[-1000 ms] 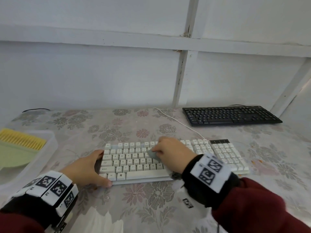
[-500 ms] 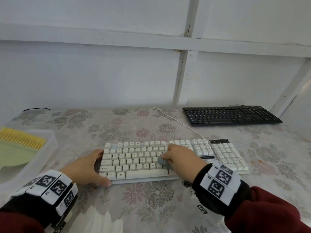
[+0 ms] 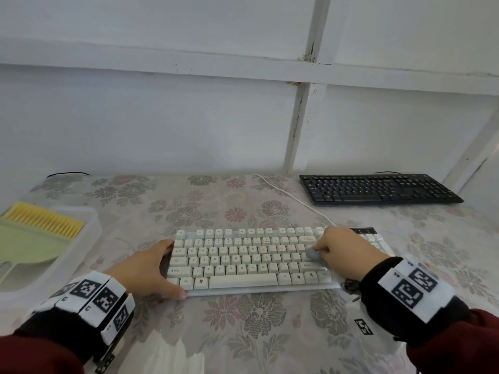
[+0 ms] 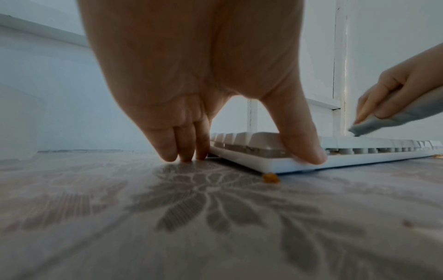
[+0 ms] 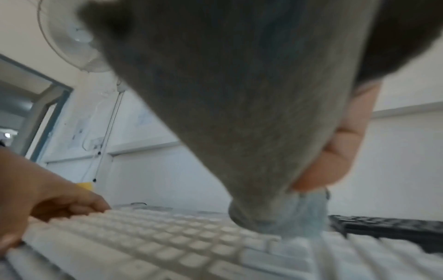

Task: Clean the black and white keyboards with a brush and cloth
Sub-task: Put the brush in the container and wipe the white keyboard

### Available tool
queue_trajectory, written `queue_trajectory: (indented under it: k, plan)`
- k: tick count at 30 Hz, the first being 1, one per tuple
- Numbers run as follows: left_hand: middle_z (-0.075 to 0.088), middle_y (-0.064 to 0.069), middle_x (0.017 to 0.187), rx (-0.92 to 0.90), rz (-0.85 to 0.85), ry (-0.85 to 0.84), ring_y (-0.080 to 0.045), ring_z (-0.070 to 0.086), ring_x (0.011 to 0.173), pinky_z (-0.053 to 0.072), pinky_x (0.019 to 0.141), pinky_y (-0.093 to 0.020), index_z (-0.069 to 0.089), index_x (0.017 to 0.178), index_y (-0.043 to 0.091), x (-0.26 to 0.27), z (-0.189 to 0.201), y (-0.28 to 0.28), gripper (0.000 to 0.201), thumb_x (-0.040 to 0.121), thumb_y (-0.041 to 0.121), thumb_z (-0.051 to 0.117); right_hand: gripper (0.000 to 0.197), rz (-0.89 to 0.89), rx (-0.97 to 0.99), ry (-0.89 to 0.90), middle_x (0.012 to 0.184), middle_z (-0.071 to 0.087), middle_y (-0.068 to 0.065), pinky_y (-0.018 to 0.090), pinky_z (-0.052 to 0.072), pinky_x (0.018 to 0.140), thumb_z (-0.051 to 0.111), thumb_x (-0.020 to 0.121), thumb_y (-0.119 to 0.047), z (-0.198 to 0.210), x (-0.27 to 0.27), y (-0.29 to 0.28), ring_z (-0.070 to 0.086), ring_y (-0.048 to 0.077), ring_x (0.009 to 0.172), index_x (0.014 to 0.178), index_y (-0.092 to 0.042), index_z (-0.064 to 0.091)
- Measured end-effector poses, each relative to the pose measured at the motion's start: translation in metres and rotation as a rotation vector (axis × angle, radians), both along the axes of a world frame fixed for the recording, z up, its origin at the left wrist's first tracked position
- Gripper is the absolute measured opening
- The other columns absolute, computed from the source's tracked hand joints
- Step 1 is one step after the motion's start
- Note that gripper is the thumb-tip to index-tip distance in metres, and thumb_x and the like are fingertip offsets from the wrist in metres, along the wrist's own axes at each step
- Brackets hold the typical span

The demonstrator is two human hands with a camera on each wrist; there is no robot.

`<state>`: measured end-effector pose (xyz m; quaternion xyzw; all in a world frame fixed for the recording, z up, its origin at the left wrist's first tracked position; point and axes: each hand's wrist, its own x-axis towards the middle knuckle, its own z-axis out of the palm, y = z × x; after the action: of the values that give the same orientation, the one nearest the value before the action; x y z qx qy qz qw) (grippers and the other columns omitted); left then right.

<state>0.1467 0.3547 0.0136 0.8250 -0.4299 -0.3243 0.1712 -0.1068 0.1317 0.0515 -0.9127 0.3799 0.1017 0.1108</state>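
Surface (image 3: 243, 333): covered by a floral-print cloth, grey and pink blooms, running back to a white panelled wall.

White keyboard (image 3: 237, 263): lies flat near the front centre of the surface, its white cable (image 3: 291, 197) trailing back toward the wall. Left wrist view shows its near edge resting on the cloth, a small orange crumb (image 4: 270, 178) just beside the corner.

Black keyboard (image 3: 378, 188): far right, close to the wall, well apart from the white one, nobody touching it.

Clear plastic tray (image 3: 89, 238): left edge of the surface. Holds a pale green dustpan (image 3: 27, 244) and a yellow-bristled brush (image 3: 46, 218), lying against each other.

Left hand (image 3: 145, 268): braces the left end of the white keyboard. Thumb pressed on the front edge, fingers (image 4: 184, 140) straight, tips down on the cloth at the keyboard's side. Nothing clasped.

Right hand (image 3: 348, 252): over the right part of the main key block, fingers curled, pinching a bunched grey cloth (image 3: 314, 255). Cloth's tip touches the keys there; in the right wrist view it fills most of the frame, blurred.
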Motion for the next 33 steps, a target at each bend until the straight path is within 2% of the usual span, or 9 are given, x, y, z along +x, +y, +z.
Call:
queue_trajectory:
  k: [4,7,9,12,18,22,25,28,33]
  plan:
    - [0.041,0.016,0.139,0.004,0.004,-0.004,-0.001,0.041,0.11,0.032,0.103,-0.02,0.02,0.144,0.029,0.0,0.0,0.0,0.136,0.027,0.066,0.078,0.041,0.088,0.069,-0.225,0.085,0.062,0.007,0.011,0.037,0.052,0.044,0.098,-0.032,0.015,0.013,0.025,0.05,0.007,0.061,0.086,-0.001,0.068]
    - [0.041,0.015,0.139,0.01,0.007,0.002,-0.002,0.04,0.11,0.031,0.104,-0.022,0.02,0.144,0.029,0.0,0.0,0.0,0.138,0.025,0.068,0.077,0.042,0.205,0.122,-0.292,0.084,0.056,0.004,0.011,0.043,0.066,0.045,0.098,-0.031,0.01,0.052,0.058,0.06,0.019,0.074,0.074,0.0,0.061]
    - [0.04,0.015,0.139,0.005,0.008,0.003,-0.001,0.04,0.111,0.031,0.103,-0.022,0.02,0.144,0.029,0.0,0.0,0.0,0.135,0.028,0.066,0.079,0.034,0.249,0.106,-0.251,0.087,0.048,0.001,0.022,0.048,0.073,0.045,0.097,-0.025,-0.003,0.076,0.073,0.057,0.023,0.077,0.072,-0.005,0.055]
    - [0.041,0.016,0.138,0.002,-0.003,0.018,-0.001,0.041,0.111,0.032,0.102,-0.021,0.022,0.143,0.03,0.001,0.0,0.0,0.146,0.014,0.076,0.07,0.028,0.286,-0.044,-0.183,0.084,0.038,0.003,0.027,0.04,0.056,0.045,0.095,-0.011,-0.022,0.091,0.083,0.048,0.024,0.074,0.067,-0.007,0.045]
    - [0.039,0.015,0.141,0.029,-0.012,0.001,-0.004,0.041,0.114,0.032,0.104,-0.022,0.018,0.144,0.03,0.002,0.0,0.001,0.151,0.01,0.079,0.065,0.018,0.23,-0.058,-0.209,0.079,0.038,0.001,0.026,0.04,0.067,0.044,0.094,-0.014,-0.028,0.074,0.065,0.044,0.02,0.074,0.078,-0.01,0.051]
    - [0.037,0.014,0.144,0.039,-0.012,-0.008,-0.008,0.04,0.127,0.031,0.105,-0.023,0.017,0.145,0.029,0.002,-0.002,0.001,0.154,0.008,0.081,0.064,0.018,0.172,-0.066,-0.204,0.069,0.029,-0.006,0.017,0.029,0.05,0.047,0.093,-0.016,-0.025,0.054,0.048,0.039,0.012,0.058,0.076,-0.01,0.049]
    - [0.036,0.014,0.145,0.037,-0.012,-0.008,-0.008,0.039,0.127,0.031,0.104,-0.023,0.016,0.146,0.029,0.003,-0.002,0.001,0.155,0.007,0.082,0.064,0.022,0.167,-0.084,-0.178,0.069,0.029,-0.006,0.013,0.024,0.047,0.048,0.091,-0.013,-0.02,0.037,0.038,0.031,0.005,0.053,0.07,-0.01,0.051]
    - [0.037,0.014,0.144,0.034,-0.012,-0.003,-0.008,0.04,0.126,0.032,0.104,-0.023,0.017,0.145,0.03,0.002,-0.002,0.001,0.154,0.008,0.081,0.065,0.028,0.156,-0.096,-0.139,0.07,0.028,-0.008,0.014,0.026,0.048,0.048,0.089,-0.01,-0.017,0.026,0.03,0.032,0.006,0.054,0.061,-0.012,0.049]
    - [0.037,0.014,0.144,0.037,-0.008,-0.012,-0.008,0.04,0.125,0.031,0.103,-0.023,0.017,0.145,0.03,0.002,-0.002,0.001,0.152,0.009,0.08,0.065,0.022,0.156,-0.084,-0.095,0.07,0.027,-0.008,0.014,0.025,0.051,0.047,0.09,-0.012,-0.011,0.017,0.027,0.046,0.017,0.072,0.076,-0.011,0.064]
